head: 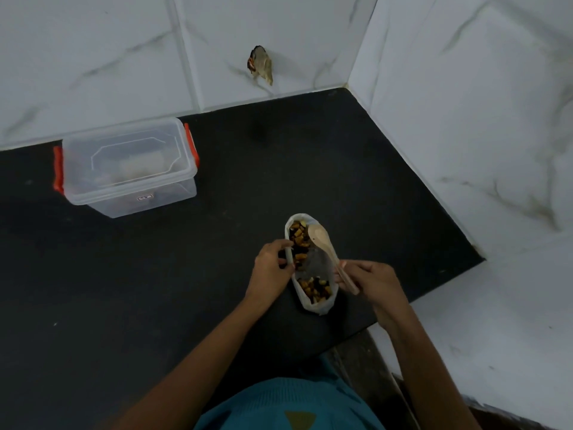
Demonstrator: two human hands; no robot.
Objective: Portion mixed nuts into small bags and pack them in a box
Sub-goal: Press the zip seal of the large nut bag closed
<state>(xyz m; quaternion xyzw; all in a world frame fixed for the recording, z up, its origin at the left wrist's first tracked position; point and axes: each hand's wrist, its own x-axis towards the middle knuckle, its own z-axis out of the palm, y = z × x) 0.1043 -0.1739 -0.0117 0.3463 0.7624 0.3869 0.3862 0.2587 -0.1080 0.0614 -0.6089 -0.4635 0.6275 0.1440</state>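
Observation:
A white plastic bag (313,304) of mixed nuts (314,288) lies open on the black counter (186,274) in front of me. My left hand (271,270) pinches the bag's left rim and holds it open. My right hand (367,279) grips the handle of a wooden spoon (322,243), whose empty bowl hovers over the far end of the bag. A clear plastic box (130,167) with red clips stands at the back left, its lid on; pale contents show dimly through it.
White marble-look tiled walls (465,119) close the counter at the back and right, forming a corner. A small crumpled wrapper-like object (260,65) sticks on the back wall. The counter's front right edge (403,305) drops off beside my right wrist.

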